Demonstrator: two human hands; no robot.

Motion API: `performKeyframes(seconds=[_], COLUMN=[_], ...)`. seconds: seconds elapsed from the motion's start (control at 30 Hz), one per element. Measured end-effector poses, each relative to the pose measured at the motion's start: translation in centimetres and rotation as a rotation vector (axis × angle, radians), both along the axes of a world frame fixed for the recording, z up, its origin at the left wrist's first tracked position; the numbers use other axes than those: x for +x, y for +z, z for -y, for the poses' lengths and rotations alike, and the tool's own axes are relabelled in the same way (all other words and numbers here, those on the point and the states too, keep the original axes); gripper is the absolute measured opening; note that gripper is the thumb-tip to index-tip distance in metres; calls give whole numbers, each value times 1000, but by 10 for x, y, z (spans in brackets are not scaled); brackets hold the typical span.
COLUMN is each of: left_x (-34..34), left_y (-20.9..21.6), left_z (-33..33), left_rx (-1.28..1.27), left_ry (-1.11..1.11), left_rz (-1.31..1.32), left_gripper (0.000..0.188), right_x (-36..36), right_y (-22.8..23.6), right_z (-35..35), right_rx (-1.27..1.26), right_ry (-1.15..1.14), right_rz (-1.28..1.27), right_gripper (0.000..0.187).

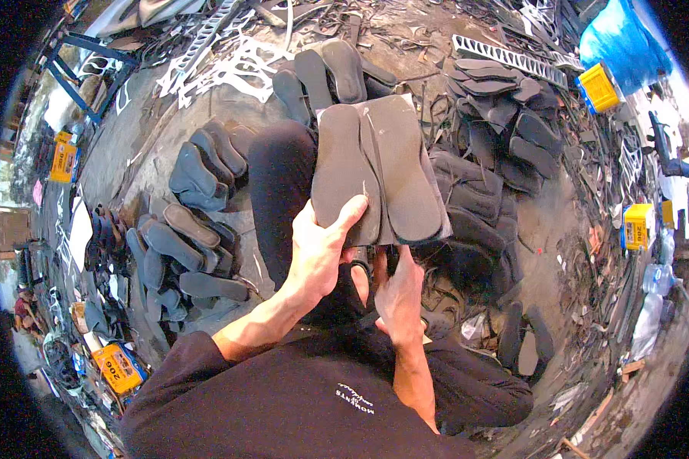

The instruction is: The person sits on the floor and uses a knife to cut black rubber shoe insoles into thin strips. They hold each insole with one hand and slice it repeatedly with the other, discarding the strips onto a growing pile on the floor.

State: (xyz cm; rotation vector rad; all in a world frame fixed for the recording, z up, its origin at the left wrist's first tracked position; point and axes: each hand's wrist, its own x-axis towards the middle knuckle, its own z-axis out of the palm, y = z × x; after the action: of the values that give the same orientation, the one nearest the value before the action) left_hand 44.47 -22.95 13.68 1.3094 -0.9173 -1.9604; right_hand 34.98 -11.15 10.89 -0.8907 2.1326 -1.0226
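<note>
My left hand (321, 249) is closed on the lower left edge of a dark grey sheet, its thumb lying on top. Two sole-shaped grey pieces, a left one (343, 168) and a right one (406, 172), lie side by side on this piece, with a paler backing showing at the right edge. Just below the sheet's lower edge, my right hand (400, 294) is closed around black-handled scissors (362, 264). Their blades are hidden behind the sheet, so I cannot tell how far apart they are.
Stacks of dark soles lie on the floor at left (184, 245), ahead (343, 73) and right (532, 141). White cut-out scrap (245, 73) is strewn at the far side. Yellow boxes (119, 367) stand along the left, more at right. A blue bag (624, 46) sits far right.
</note>
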Motion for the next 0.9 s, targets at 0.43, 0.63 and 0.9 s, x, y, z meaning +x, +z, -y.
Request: performKeyframes(seconds=[0.43,0.63,0.9], left_x=[6,11,31], left_y=[14,34,-35], left_z=[-7,-41,-15], left_rx=[82,89,-85], left_ry=[4,-127,-348], left_rz=[-103,-44,-44], left_gripper=[34,34,35], right_x=[-16,-78,-30], right_y=[-92,-95,15], right_z=[69,121,7], right_rx=[-381,-218,-291], right_ry=[-79,-73,-62], right_rz=[794,291,571], right_gripper=[54,53,55])
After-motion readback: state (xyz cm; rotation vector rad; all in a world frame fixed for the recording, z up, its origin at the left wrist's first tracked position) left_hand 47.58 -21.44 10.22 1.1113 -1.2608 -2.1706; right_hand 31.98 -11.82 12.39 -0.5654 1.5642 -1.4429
